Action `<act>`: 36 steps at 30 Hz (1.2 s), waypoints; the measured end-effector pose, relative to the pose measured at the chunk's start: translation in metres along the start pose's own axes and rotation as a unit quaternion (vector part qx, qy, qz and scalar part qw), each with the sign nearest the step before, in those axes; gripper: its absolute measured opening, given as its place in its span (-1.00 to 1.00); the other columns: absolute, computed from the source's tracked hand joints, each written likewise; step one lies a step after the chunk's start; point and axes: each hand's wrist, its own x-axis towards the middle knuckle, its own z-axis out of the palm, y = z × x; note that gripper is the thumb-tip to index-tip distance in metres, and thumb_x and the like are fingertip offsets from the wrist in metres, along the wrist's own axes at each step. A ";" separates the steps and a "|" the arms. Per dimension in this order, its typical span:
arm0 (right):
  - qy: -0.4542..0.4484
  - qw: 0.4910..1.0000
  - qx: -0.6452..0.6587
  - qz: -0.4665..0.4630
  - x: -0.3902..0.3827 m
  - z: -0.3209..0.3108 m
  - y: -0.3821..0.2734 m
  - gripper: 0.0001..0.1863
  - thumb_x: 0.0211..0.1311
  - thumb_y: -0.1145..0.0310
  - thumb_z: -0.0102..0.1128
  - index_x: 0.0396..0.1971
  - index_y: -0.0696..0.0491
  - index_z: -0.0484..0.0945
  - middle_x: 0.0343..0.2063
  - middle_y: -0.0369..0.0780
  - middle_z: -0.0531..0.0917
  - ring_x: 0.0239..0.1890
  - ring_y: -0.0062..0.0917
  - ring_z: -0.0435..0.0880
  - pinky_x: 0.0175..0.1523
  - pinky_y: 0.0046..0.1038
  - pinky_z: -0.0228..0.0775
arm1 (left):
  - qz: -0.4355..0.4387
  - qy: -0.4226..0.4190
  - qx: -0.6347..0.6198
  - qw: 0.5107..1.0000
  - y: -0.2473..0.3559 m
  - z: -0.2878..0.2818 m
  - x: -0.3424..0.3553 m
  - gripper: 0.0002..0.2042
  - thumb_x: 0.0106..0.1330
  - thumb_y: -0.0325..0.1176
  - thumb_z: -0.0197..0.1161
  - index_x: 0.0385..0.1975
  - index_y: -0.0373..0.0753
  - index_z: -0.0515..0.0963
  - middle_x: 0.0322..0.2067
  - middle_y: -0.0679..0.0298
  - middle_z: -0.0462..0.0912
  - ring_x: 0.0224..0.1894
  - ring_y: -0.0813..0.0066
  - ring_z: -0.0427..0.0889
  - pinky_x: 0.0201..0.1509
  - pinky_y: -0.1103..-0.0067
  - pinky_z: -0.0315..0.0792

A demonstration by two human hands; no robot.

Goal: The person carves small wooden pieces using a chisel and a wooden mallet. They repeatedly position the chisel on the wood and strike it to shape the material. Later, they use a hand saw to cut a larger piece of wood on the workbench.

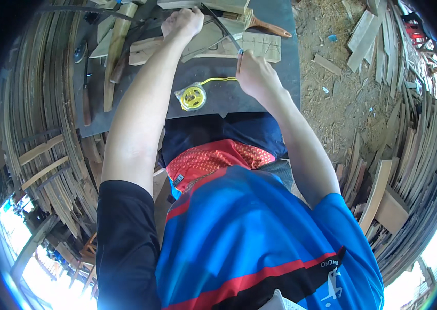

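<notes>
My left hand (182, 21) is closed at the table's far side, over pale wood pieces; what its fingers hold is hidden. My right hand (255, 73) grips the near end of a long, narrow metal blade tool (221, 28), which slants up and left across the wood. Below the blade lies a pale board (263, 47) with dark pencil lines, and a wooden-handled brush (275, 30) rests at its upper right. A yellow tape measure (192, 97) lies nearer me, its tape partly drawn out toward my right hand.
The dark tabletop (125, 106) holds wooden bars (120, 36), a saw blade (68, 9) and a slim handled tool (86, 106) on the left. Stacked timber (48, 170) stands left of me; loose planks (378, 196) lie at right beside the sawdust-strewn floor (332, 103).
</notes>
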 end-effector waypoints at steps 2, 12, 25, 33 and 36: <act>0.006 1.000 -0.002 -0.009 -0.001 0.002 0.002 -0.76 0.27 0.40 0.09 -0.24 0.31 0.45 -0.34 0.17 0.68 -0.22 0.05 0.74 -0.10 -0.13 0.63 | -0.031 -0.069 -0.018 0.997 0.005 -0.002 0.003 -0.34 0.53 0.05 -0.36 -0.14 -0.29 0.71 -0.04 -0.06 0.70 0.10 0.15 0.66 0.19 0.32 0.45; 0.021 0.998 -0.059 -0.023 -0.024 0.004 -0.004 -0.75 0.38 0.37 -0.01 -0.31 0.29 0.49 -0.50 0.07 0.71 -0.34 -0.03 0.76 -0.23 -0.16 0.63 | -0.019 0.102 0.053 0.993 -0.002 -0.004 -0.023 -0.33 0.55 0.06 -0.29 -0.29 -0.41 0.69 -0.16 -0.16 0.70 0.01 -0.09 0.63 0.26 0.17 0.35; -0.025 0.996 0.027 0.083 -0.038 0.017 0.001 -0.78 0.30 0.40 0.06 -0.16 0.22 0.52 -0.23 0.04 0.63 -0.21 0.00 0.72 -0.19 -0.07 0.63 | 0.003 0.096 -0.015 0.995 0.002 0.022 0.000 -0.37 0.53 0.04 -0.26 0.02 -0.46 0.57 0.13 -0.28 0.52 0.23 -0.13 0.49 0.36 0.15 0.31; -0.017 0.996 0.040 0.083 -0.047 0.029 0.009 -0.75 0.35 0.36 0.03 -0.18 0.28 0.45 -0.40 0.17 0.66 -0.29 0.06 0.72 -0.19 -0.05 0.62 | 0.049 0.109 0.049 0.992 0.009 0.007 -0.011 -0.41 0.53 0.03 -0.28 -0.03 -0.35 0.62 0.02 -0.11 0.64 0.13 0.04 0.58 0.37 0.19 0.23; 0.065 0.997 0.042 -0.001 -0.017 0.036 0.023 -0.73 0.44 0.31 -0.05 -0.23 0.27 0.41 -0.48 0.19 0.65 -0.35 0.07 0.72 -0.23 -0.04 0.62 | 0.015 -0.004 0.116 0.993 0.008 0.004 0.005 -0.39 0.53 0.04 -0.30 0.04 -0.37 0.56 0.09 -0.19 0.58 0.14 -0.05 0.56 0.39 0.17 0.20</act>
